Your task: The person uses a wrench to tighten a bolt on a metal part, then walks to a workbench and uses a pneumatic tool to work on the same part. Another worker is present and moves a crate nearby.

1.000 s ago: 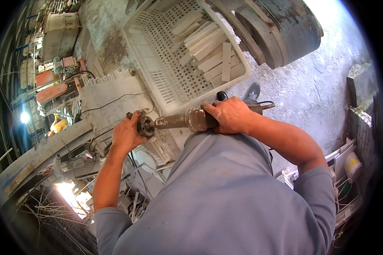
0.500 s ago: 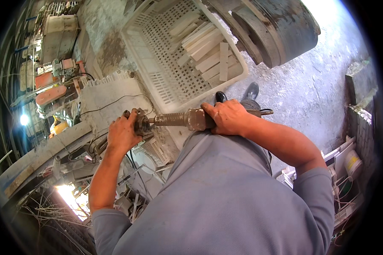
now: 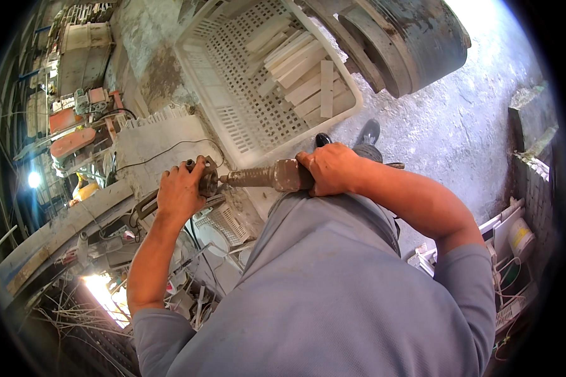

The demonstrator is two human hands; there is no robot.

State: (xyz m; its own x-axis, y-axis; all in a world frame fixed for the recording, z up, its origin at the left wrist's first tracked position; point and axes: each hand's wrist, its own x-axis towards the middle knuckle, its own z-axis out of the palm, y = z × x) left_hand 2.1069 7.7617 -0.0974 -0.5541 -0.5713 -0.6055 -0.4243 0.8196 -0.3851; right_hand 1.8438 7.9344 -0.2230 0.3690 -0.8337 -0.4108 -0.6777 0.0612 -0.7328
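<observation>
My right hand (image 3: pixel 334 169) is wrapped round the housing of a dusty brown power tool (image 3: pixel 283 175), which lies crosswise in front of my waist. The tool's narrow ribbed nose points left and ends in a thin spindle. My left hand (image 3: pixel 180 193) grips a dark round metal fitting (image 3: pixel 209 178) with a hole or recess in its face. That face turns toward the spindle, and a narrow gap shows between the two. Fingers and palm hide part of the fitting. A long slotted metal piece (image 3: pixel 147 204) sticks out beside my left hand; whether it joins the fitting I cannot tell.
Ahead stands a large pale plastic crate (image 3: pixel 245 141) holding several flat light strips (image 3: pixel 299 63). A big dark drum (image 3: pixel 415 47) lies at its right. A dusty board (image 3: pixel 163 147) with a cord crosses the left side, near orange machinery (image 3: pixel 72 143). Clutter fills both lower sides.
My left hand and the fitting have shifted slightly left, and the fitting has tilted. The gap to the tool's spindle looks a little wider. My right hand keeps its hold, drifting slightly left and up.
</observation>
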